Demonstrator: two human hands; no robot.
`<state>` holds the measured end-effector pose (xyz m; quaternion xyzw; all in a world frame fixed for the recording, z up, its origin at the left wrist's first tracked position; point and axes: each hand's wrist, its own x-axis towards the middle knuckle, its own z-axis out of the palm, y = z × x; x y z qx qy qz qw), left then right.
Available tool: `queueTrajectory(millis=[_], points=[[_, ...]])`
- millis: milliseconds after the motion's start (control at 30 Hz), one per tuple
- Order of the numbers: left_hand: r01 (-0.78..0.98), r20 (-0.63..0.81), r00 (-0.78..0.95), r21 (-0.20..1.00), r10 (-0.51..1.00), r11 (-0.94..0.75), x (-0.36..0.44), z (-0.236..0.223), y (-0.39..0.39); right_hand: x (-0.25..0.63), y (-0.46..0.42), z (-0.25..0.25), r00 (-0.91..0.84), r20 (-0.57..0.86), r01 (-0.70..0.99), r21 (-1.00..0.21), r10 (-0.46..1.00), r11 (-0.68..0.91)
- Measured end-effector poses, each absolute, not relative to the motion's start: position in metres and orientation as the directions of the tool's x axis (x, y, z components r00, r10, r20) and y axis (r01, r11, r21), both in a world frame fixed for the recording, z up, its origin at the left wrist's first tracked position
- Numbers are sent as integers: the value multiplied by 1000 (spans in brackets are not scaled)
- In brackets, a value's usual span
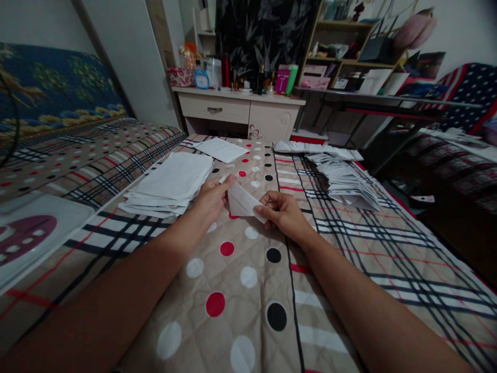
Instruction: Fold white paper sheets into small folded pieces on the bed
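Note:
Between my two hands is a folded white paper (244,201), held a little above the patterned bedspread (248,259). My left hand (213,199) pinches its upper left corner with thumb and fingers. At the lower right end, my right hand (282,213) grips it, thumb on top and fingers curled. A stack of flat white sheets (171,178) lies just left of my left hand. Beyond that stack, one white sheet (222,149) lies by itself. To the right of my right hand sits a fanned row of folded white papers (347,181).
Another row of folded papers (316,149) lies at the bed's far right. Behind the bed stands a white dresser (217,108) with a blue clock (201,79) and bottles. A clear plastic package (34,233) is at the left. A desk with shelves (341,62) stands at the right.

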<state>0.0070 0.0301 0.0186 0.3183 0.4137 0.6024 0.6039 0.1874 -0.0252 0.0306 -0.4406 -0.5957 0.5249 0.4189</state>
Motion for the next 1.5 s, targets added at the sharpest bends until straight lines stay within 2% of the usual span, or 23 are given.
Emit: queueTrajectory(millis=[200,600,1000,1267,1367,1433,1500], points=[[-429,-84,-73,902,994,45,15,16,24,186,-29,34,-391,116,66,-986,913,154],[-374,-82,-17,925,996,70,23,26,14,184,-28,32,-418,107,77,-985,902,153],[-390,-98,-14,917,995,85,26,31,10,184,-31,30,-407,19,36,-999,913,37],[-342,-31,-17,940,999,23,31,22,10,176,-30,27,-365,143,205,-952,920,229],[-249,74,7,966,997,-70,34,23,6,172,-28,22,-299,227,290,-904,927,315],[-76,277,18,958,961,-275,34,27,2,172,-26,20,-203,270,330,-886,941,325],[171,516,95,834,851,-525,33,31,-2,175,-23,19,-74,290,363,-884,954,296]])
